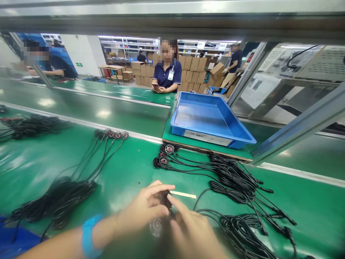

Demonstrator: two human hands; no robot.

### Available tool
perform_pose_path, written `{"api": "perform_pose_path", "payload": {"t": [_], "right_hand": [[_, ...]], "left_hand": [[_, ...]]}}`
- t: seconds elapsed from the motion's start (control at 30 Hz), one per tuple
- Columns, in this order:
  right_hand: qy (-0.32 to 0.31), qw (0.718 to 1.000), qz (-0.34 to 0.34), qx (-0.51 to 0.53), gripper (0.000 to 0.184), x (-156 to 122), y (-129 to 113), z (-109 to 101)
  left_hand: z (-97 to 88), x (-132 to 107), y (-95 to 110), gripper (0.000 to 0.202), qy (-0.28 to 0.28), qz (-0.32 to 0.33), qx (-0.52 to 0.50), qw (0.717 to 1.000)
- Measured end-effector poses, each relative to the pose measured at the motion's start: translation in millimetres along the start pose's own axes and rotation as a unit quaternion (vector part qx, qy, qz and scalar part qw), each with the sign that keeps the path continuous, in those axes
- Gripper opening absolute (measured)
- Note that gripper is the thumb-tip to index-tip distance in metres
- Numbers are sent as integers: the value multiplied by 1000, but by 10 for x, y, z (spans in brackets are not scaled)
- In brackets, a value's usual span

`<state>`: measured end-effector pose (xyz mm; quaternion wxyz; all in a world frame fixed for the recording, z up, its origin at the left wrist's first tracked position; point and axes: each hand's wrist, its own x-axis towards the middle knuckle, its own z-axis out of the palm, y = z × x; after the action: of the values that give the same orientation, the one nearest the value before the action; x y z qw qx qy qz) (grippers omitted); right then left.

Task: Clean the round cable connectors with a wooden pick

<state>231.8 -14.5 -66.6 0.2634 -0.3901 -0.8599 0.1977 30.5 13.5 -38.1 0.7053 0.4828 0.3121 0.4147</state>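
In the middle foreground, my left hand (144, 203) pinches a round black part with a toothed edge (167, 201) between thumb and fingers. My right hand (190, 223) closes on it from the other side, its index fingertip against the edge. A faint, blurred disc with a ringed face (156, 227) shows below the fingers; whether it joins the held part I cannot tell. Just beyond the fingertips lies a thin pale strip (184, 195). Black cables (207, 212) lie close to the right hand. A blue band (91, 235) is round my left wrist.
Bundled black cables (234, 176) with round ends (164, 154) lie ahead on the right; another bundle (61, 198) lies left on the green table (126, 172). A blue tray (210, 118) stands beyond. Opposite, a person (167, 73) holds a phone. A metal post (299, 122) slants at right.
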Motion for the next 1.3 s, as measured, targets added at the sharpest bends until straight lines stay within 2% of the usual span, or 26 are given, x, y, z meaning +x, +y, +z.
{"api": "perform_pose_path", "payload": {"t": [0.13,0.23,0.33,0.43,0.53,0.67,0.8,0.93,1.1,1.3], "right_hand": [[-5,999,24,20,57,-10,-30,7],[38,999,4,12,54,-11,-42,3],[77,997,-17,-3,51,-14,-43,4],[56,998,11,-11,48,0,-56,-13],[39,998,39,-21,45,27,-86,-42],[50,996,67,33,47,50,-125,-83],[101,986,100,88,28,53,-125,-122],[114,985,86,93,27,58,-95,-160],[140,982,74,106,11,72,-103,-212],[177,975,64,117,11,67,-133,-241]], "left_hand": [[13,-21,-5,54,-28,0,18,999],[35,-25,-15,55,-35,7,6,999],[57,-26,-24,60,-19,-5,-21,1000],[62,-32,-39,65,7,-36,-47,998],[54,-29,-62,56,11,-50,-49,997],[27,-6,-81,49,37,-39,-20,998],[-23,7,-76,48,59,-20,2,998],[-64,5,-57,47,63,-16,3,998],[-63,-1,-37,45,61,-2,4,998],[-24,-16,-23,47,37,-3,-44,998]]}}
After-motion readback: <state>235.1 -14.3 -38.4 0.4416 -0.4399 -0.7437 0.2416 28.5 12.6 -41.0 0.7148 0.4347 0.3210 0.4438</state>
